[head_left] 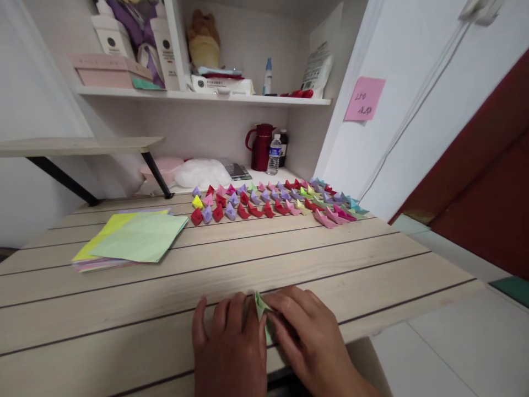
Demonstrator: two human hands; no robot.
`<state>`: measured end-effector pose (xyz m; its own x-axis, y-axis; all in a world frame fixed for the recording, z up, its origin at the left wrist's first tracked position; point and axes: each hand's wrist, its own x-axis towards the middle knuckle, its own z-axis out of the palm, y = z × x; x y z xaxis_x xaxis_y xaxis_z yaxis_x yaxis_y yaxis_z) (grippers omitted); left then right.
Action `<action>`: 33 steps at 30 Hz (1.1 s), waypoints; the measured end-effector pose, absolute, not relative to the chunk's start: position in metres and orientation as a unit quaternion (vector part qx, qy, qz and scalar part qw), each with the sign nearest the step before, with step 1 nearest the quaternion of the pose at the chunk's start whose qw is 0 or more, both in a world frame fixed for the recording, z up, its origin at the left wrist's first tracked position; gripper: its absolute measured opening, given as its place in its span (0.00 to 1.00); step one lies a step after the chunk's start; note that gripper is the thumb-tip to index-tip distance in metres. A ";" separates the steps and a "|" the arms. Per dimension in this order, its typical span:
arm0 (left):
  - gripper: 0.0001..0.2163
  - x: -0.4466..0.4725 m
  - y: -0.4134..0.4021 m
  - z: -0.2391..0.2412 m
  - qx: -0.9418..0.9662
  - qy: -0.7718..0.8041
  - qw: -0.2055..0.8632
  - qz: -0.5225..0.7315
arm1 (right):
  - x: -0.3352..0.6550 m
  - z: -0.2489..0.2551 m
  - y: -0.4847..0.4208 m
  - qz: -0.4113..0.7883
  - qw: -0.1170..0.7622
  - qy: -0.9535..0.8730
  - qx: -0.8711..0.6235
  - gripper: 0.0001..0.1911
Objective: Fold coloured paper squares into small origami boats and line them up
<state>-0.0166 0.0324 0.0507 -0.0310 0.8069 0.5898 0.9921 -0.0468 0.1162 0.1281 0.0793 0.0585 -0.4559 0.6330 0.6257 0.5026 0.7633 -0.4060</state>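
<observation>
A small piece of folded light green paper [262,309] stands between my two hands near the front edge of the table. My left hand [231,344] lies on the tabletop, its thumb and index finger pressed against the paper's left side while the other fingers rest on the wood. From the right, my right hand [308,333] pinches the same paper between thumb and curled fingers. The lower part of the paper is partly covered by the fingers. Rows of small folded paper boats [268,208] in red, purple, pink, yellow and blue stand farther back.
At the left lies a stack of coloured paper sheets [140,237], pale green on top. Behind the boats are a plastic water bottle [274,157] and a dark red jug [261,148]. A raised wooden shelf [82,144] on black legs stands at the back left.
</observation>
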 end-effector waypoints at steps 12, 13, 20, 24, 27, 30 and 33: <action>0.19 -0.022 0.031 0.041 -0.627 -0.658 0.276 -0.312 | 0.124 0.052 0.082 0.038 0.405 -0.846 -0.344 0.07; 0.20 -0.024 0.031 0.039 -0.625 -0.646 0.292 -0.327 | 0.124 0.052 0.082 0.039 0.403 -0.847 -0.345 0.07; 0.16 -0.025 0.030 0.035 -0.587 -0.652 0.298 -0.376 | 0.123 0.053 0.082 0.033 0.403 -0.846 -0.348 0.08; 0.08 -0.020 0.027 0.040 -0.590 -0.671 0.274 -0.356 | 0.123 0.055 0.081 0.035 0.401 -0.849 -0.343 0.07; 0.10 -0.017 0.027 0.044 -0.597 -0.661 0.264 -0.371 | 0.123 0.055 0.080 0.030 0.401 -0.851 -0.338 0.08; 0.08 -0.016 0.028 0.044 -0.618 -0.643 0.240 -0.384 | 0.123 0.055 0.080 0.029 0.397 -0.853 -0.339 0.08; 0.08 -0.017 0.028 0.041 -0.643 -0.625 0.209 -0.389 | 0.124 0.056 0.080 0.041 0.391 -0.853 -0.344 0.08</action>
<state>-0.0173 0.0280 0.0412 -0.0845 0.6423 0.7618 0.9675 -0.1300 0.2169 0.1235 0.0799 0.0562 -0.4586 0.6181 0.6385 0.5543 0.7605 -0.3382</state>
